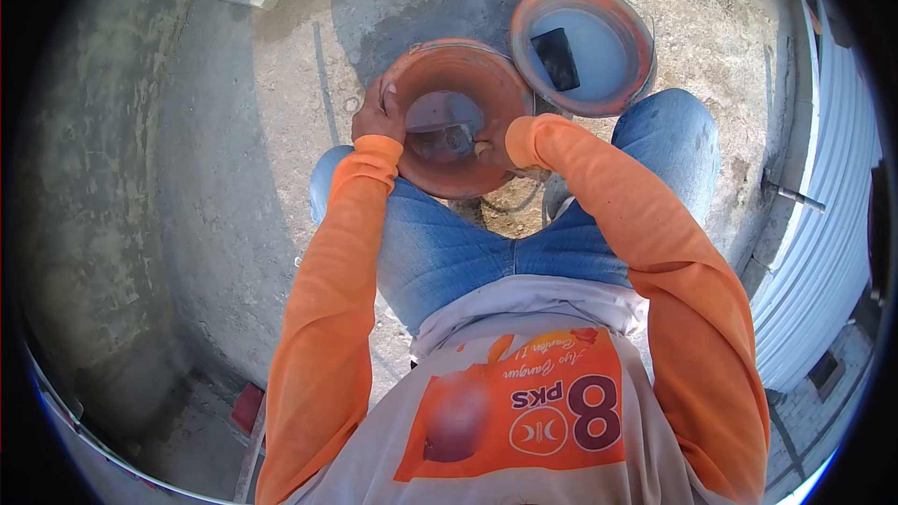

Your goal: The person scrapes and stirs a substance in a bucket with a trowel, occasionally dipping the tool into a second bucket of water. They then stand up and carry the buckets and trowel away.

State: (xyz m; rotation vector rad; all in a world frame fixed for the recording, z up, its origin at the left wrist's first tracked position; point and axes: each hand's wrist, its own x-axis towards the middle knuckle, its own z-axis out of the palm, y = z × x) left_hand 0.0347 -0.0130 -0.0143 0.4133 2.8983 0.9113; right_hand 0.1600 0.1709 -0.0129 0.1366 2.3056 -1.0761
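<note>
Wide reddish-brown bucket (505, 93) between the knees; left hand (376, 114) clamped on its left rim. Matching bucket (645, 56) beyond, to the right, cloudy liquid and black rectangular object inside. Flat-bladed hand tool (441, 128) inside the nearer bucket, long axis roughly crosswise, leftward from the right hand (510, 145), the nearer one, closed around its handle.

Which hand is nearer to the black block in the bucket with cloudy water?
The right hand. It is at the right side of the near bucket, next to the block's bucket. The left hand holds the opposite, left rim, farther away.
</note>
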